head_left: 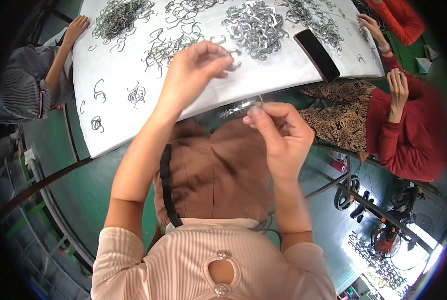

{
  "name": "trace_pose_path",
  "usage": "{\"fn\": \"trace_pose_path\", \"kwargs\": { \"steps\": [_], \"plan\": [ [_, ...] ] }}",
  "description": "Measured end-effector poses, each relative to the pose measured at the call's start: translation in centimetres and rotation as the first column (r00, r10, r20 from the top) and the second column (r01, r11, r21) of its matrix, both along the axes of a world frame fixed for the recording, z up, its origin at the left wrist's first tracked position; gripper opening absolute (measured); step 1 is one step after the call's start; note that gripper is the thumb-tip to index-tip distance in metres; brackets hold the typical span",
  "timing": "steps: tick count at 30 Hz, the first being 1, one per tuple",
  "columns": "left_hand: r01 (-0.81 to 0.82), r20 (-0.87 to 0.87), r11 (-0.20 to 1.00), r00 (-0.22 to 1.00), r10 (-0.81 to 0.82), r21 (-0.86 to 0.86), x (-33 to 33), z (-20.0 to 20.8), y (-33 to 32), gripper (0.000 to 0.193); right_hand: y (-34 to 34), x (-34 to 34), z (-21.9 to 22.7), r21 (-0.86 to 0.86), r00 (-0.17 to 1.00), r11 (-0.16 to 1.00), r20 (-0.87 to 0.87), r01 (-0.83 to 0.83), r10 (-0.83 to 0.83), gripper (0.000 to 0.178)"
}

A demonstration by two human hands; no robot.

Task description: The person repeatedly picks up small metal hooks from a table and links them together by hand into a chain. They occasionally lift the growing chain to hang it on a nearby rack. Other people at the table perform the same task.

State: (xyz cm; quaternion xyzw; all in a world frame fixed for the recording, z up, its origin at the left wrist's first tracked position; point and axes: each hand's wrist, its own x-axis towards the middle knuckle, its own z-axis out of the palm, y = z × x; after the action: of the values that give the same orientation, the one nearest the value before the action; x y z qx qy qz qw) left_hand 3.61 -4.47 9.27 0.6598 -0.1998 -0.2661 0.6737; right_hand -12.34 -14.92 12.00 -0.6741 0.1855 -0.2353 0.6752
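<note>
Above the white-covered table (118, 95), my left hand (196, 70) is curled, thumb and fingers closed on a curved metal piece (235, 59), which is slightly blurred. My right hand (283, 132) is lower, in front of the table's near edge and over my lap. Its thumb and forefinger pinch a small thin metal piece (260, 100), mostly hidden by the fingertips. Past my left hand lies a loose spread of dark curved metal pieces (166, 50). A dense heap of shinier silver pieces (256, 30) sits just beyond and to the right.
A dark phone (317, 56) lies on the table at the right. More curved pieces are piled at the far left (118, 19) and far right (316, 25); small clusters (136, 94) lie at the near left. People sit on both sides, one person's hand (77, 27) resting at the left edge.
</note>
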Motion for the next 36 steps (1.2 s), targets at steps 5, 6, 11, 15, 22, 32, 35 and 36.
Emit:
{"fn": "trace_pose_path", "kwargs": {
  "steps": [5,6,11,15,22,32,35,36],
  "plan": [
    [-0.098,0.034,0.986,0.994,0.103,-0.138,-4.3,1.9,0.5,0.011,0.1,0.3,-0.6,-0.028,0.999,1.0,-0.039,-0.008,0.006,0.005],
    [-0.097,0.049,0.982,0.993,0.106,-0.162,-4.7,2.0,0.6,0.011,0.2,0.3,-0.7,-0.043,0.999,0.999,-0.047,-0.016,0.014,0.005],
    [-0.088,0.012,0.965,0.995,0.094,-0.246,-5.9,2.2,1.1,0.01,0.6,0.7,-0.9,-0.062,0.998,0.998,-0.066,-0.013,0.009,0.007],
    [-0.082,0.256,0.968,0.956,0.144,-0.239,-5.9,1.1,1.7,0.012,0.7,0.5,0.6,-0.185,0.98,0.982,-0.2,-0.031,-0.007,0.018],
    [0.03,0.399,0.971,0.914,0.07,-0.238,-6.2,1.8,2.9,0.014,-6.3,-7.6,9.3,-0.303,0.694,0.953,0.681,-0.024,0.234,0.024],
    [0.055,0.358,0.959,0.932,0.05,-0.277,-6.8,1.1,3.5,0.015,0.4,-3.4,14.3,-0.444,-0.009,0.771,0.869,-0.456,0.495,0.021],
    [0.073,0.342,0.954,0.939,0.032,-0.291,-6.9,0.6,3.9,0.015,-0.4,-3.4,14.3,-0.573,0.04,0.717,0.77,-0.396,0.637,0.024],
    [0.08,0.339,0.954,0.941,0.024,-0.289,-7.0,0.3,4.0,0.015,-0.4,-3.5,14.3,-0.569,0.022,0.731,0.783,-0.375,0.621,0.025]
  ]
}}
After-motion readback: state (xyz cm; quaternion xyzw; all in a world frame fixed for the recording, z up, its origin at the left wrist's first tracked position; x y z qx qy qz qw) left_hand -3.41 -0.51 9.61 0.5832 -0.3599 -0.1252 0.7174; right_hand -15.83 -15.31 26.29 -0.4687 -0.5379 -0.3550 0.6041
